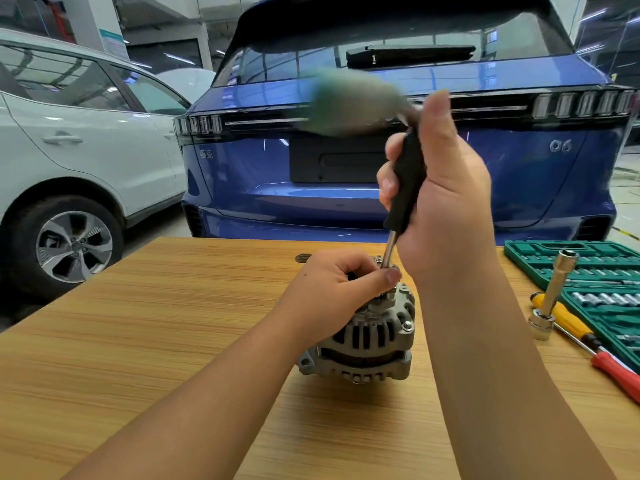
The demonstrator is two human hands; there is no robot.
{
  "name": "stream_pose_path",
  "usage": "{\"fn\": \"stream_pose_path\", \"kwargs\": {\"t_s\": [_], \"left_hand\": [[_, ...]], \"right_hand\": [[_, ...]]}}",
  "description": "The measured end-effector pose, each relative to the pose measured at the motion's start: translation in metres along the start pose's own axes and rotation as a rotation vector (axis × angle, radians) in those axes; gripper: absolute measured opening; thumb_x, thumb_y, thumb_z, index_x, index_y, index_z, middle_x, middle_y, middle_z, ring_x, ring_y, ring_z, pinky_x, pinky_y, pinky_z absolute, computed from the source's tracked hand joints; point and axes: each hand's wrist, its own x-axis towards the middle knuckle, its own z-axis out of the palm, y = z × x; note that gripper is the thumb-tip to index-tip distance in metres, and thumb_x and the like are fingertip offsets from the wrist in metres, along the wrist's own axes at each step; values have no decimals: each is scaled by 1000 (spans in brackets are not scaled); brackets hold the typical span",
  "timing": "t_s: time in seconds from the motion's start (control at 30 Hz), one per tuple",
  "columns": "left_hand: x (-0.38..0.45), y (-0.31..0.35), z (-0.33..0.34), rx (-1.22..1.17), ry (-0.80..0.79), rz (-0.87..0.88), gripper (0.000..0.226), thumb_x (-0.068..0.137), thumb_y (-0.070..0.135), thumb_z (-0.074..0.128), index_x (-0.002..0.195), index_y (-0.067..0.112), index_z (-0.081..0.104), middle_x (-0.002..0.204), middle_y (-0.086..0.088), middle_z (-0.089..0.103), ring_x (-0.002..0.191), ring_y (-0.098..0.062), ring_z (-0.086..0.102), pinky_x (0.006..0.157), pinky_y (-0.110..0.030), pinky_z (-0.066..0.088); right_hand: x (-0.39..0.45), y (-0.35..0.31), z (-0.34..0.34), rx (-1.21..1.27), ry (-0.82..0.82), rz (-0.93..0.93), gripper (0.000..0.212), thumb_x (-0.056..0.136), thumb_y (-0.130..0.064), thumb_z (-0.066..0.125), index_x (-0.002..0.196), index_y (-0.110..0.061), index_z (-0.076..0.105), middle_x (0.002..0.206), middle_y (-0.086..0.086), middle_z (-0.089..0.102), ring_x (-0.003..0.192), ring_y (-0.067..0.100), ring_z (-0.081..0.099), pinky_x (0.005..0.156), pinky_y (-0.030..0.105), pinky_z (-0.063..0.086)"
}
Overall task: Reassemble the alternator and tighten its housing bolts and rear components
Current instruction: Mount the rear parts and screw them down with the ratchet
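Under my left hand: the alternator (pixel 367 336) stands on the wooden table (pixel 173 327), rear end up, my left hand (pixel 337 289) curled over its top and pinching something small there; what exactly, I cannot tell.
Just right of that hand: the tool's steel shaft (pixel 389 249) comes down onto the rear of the housing, close against my left thumb.
Right hand: my right hand (pixel 446 199) is clamped round the black handle (pixel 407 181), thumb up; above it the green-grey head of the tool (pixel 349 102) is blurred, so I judge it is swinging or spinning.
Slip risk: if the tip jumps off the fastener, I judge it lands on my left thumb or fingers, which sit right beside it.
Tip risk: the alternator rests on its narrow end, steadied only by my left hand; a sideways push from the tool could topple it.
Thread risk: the shaft leans a little, so I could start the fastener crooked.
Further right of my right hand: a long socket (pixel 554 292), a yellow-handled screwdriver (pixel 562 315), a red-handled tool (pixel 620 374) and the green socket case (pixel 595 268).
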Motion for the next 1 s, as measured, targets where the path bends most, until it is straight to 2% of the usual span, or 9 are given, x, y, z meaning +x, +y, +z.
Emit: {"fn": "stream_pose_path", "kwargs": {"t_s": [0.1,0.27,0.47,0.6,0.67,0.8,0.87,0.93,1.0], "left_hand": [[-1,1,0,36,-7,31,24,82,66,59,84,45,68,79,15,68,74,-1,62,60,-14,49],[1,-2,1,48,7,9,22,87,63,60,83,42,66,76,16,66,71,0,60,63,-24,45],[0,-3,1,54,11,-1,27,93,54,62,77,33,68,78,14,67,74,-2,61,65,-25,47],[0,-4,1,55,11,1,28,92,57,60,80,33,69,79,12,67,75,-4,62,66,-29,52],[-1,-4,2,56,19,10,29,90,59,60,79,33,69,79,10,67,74,-7,62,67,-32,53],[-2,-1,3,61,28,-4,42,80,72,52,80,34,69,81,11,68,77,-5,62,69,-36,54],[-2,-1,3,71,28,-11,40,83,69,55,82,32,70,82,11,68,79,-5,62,73,-42,56],[-2,-1,2,69,22,-6,34,89,63,58,82,32,69,81,11,68,78,-6,62,72,-42,56],[-2,-1,2,64,11,10,34,87,64,58,82,32,69,80,10,68,77,-7,62,70,-41,56]], "right_hand": [[0,-3,-2,-66,74,-3,17,94,-31,69,84,-19,63,68,-5,51,53,12,40,49,21,35],[5,-3,-11,152,-148,158,10,92,-27,59,100,-20,58,80,-7,61,64,9,52,64,26,36],[-2,8,-1,-17,-155,-129,35,101,-11,54,127,-34,53,92,1,65,71,16,54,64,28,41],[0,10,1,-5,-132,-147,32,98,-10,53,122,-32,59,88,2,63,67,18,50,61,29,41],[1,9,-2,88,-145,-108,32,98,-13,45,121,-27,60,86,5,63,64,20,49,61,29,39],[1,5,-5,266,-236,-8,41,99,-35,33,125,-17,59,87,9,62,66,24,48,62,30,41],[1,3,-4,246,-215,16,46,99,-45,32,125,-16,57,87,7,62,66,22,49,62,28,43],[-1,1,1,193,-149,21,36,102,-41,38,121,-14,54,85,4,61,63,18,52,59,25,44],[-4,0,3,64,-38,-23,22,100,-32,55,108,-12,55,78,-1,57,57,13,47,53,21,40]]}}
